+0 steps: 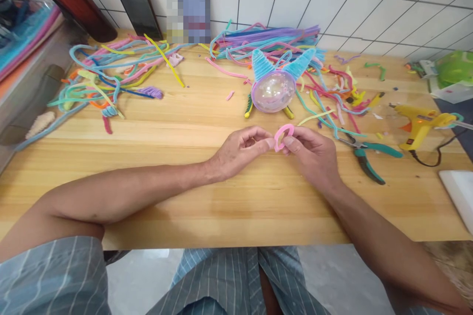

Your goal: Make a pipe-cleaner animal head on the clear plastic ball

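My left hand (240, 150) and my right hand (312, 152) meet over the middle of the wooden table (185, 197). Both pinch a short pink pipe cleaner (284, 134) that is bent into a small loop between the fingertips. Just beyond the hands lies a clear plastic ball (272, 91) with two light-blue cones wound from pipe cleaner (260, 64) standing on it like ears.
Heaps of coloured pipe cleaners lie at the back left (111, 74) and back centre (273, 39). Teal-handled pliers (364, 155) and a yellow glue gun (421, 125) lie to the right. A green object (456, 69) sits far right, a white thing (460, 197) at the right edge.
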`<action>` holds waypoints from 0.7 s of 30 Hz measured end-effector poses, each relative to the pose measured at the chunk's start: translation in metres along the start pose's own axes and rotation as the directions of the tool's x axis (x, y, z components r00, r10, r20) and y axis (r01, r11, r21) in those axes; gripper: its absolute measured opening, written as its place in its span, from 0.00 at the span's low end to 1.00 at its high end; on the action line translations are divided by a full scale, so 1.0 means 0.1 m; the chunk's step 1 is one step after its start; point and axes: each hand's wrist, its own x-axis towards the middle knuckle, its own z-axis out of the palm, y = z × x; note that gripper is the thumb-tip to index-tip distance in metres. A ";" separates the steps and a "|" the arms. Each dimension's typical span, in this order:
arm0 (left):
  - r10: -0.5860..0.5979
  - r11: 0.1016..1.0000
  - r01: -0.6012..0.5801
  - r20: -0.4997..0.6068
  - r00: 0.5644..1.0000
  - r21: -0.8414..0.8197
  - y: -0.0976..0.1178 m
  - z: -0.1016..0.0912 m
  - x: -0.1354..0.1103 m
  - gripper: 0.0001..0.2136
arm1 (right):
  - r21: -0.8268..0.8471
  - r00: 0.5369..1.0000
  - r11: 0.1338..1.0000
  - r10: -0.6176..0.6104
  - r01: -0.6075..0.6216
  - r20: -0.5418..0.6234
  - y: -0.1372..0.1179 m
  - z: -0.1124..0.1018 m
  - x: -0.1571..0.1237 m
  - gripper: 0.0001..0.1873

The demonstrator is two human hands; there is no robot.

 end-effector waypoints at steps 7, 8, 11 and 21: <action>-0.094 0.981 0.083 -0.055 0.994 -0.178 -0.04 -0.03 0.06 0.22 | 0.052 0.997 0.998 0.020 -0.024 0.077 0.05 0.02 0.02 0.21; -0.104 0.976 0.087 -0.080 0.991 -0.200 -0.05 -0.03 0.07 0.22 | 0.042 0.998 0.999 0.023 -0.026 0.052 0.05 0.02 0.02 0.20; -0.112 0.964 0.073 -0.143 0.983 -0.254 -0.05 -0.02 0.08 0.20 | -0.036 0.999 0.999 0.024 -0.023 0.025 0.03 -0.01 0.03 0.14; -0.063 0.973 0.036 -0.113 0.992 -0.230 -0.09 -0.02 0.06 0.19 | -0.251 1.000 0.968 -0.020 0.021 0.007 -0.03 -0.01 -0.01 0.12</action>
